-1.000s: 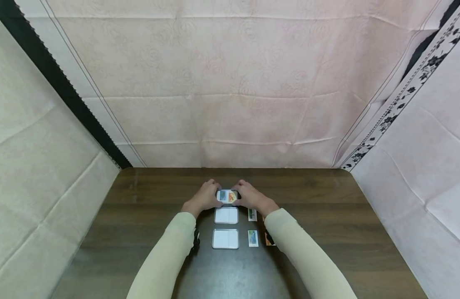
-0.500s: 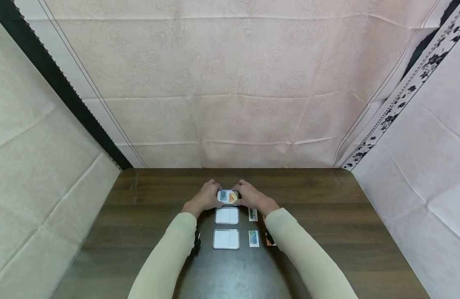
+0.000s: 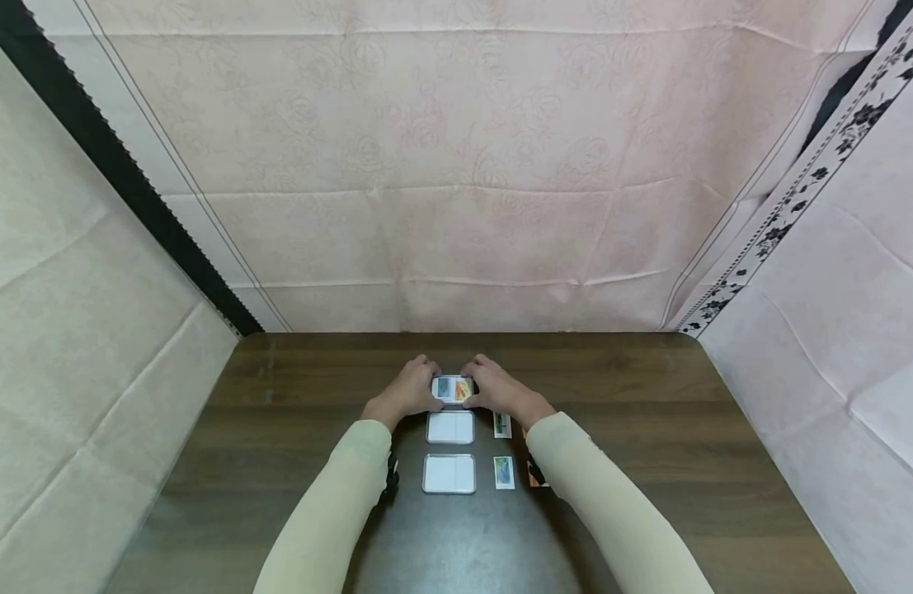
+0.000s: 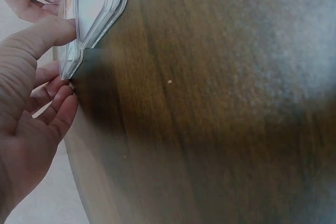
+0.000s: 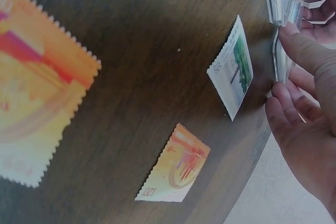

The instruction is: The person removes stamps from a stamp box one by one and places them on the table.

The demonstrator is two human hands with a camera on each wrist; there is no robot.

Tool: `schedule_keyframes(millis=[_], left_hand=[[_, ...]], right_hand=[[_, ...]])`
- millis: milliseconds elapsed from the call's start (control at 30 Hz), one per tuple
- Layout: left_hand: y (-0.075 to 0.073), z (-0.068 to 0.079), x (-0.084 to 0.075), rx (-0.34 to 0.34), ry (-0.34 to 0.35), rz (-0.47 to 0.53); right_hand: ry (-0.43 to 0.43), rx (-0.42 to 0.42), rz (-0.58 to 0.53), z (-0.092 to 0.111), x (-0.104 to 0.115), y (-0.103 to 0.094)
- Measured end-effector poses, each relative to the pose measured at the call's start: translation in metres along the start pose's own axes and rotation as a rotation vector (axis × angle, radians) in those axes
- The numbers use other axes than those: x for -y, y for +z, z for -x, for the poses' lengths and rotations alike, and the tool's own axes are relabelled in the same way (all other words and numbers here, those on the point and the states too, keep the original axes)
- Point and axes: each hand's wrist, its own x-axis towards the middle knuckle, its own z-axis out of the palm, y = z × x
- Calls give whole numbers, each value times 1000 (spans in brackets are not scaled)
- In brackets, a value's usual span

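My left hand (image 3: 407,389) and right hand (image 3: 498,389) pinch the two ends of a flat clear plastic stamp case (image 3: 452,389) near the table's far side. Two stamps show side by side inside it, one bluish and one orange-yellow. In the left wrist view, the left thumb lies on the near side of the case (image 4: 68,59), with fingertips at its far edge. The right wrist view shows the right hand (image 5: 310,98) gripping the other end in a like way. Just nearer lies a second case (image 3: 450,428), and nearer again a third case (image 3: 449,475), both white inside.
Right of the cases lie loose stamps: a green one (image 5: 235,72), a small orange one (image 5: 176,169), a large-looking orange one (image 5: 37,93) and a blue-green one (image 3: 504,473). The right arm partly covers the orange ones in the head view. Pale cloth (image 3: 456,206) hangs behind the wooden table (image 3: 278,462).
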Motion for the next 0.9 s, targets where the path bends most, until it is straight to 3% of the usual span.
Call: schedule_keyframes(millis=[900], left_hand=[[1, -3, 1, 13, 16, -11]], right_hand=[[3, 11, 44, -3, 2, -2]])
